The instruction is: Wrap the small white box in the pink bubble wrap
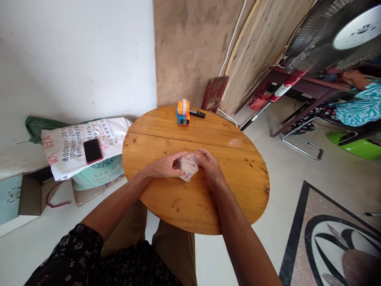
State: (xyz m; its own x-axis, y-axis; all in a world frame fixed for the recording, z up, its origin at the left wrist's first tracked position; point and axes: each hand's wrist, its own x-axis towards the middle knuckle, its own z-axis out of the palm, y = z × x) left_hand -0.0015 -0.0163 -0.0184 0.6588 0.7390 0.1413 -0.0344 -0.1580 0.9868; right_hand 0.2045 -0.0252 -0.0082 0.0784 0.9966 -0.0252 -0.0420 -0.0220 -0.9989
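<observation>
Over the middle of a round wooden table, a small crinkled clear plastic packet with red print is between my hands. My left hand grips its left side, thumb below and fingers above. On the other side, the bent fingers of my right hand pinch the packet's upper right edge. Whatever lies inside the plastic is too blurred to name.
An orange and blue tape dispenser stands near the table's far edge, beside a slim black object. At left, a phone lies on stacked printed sacks. A standing fan and a seated person are at right.
</observation>
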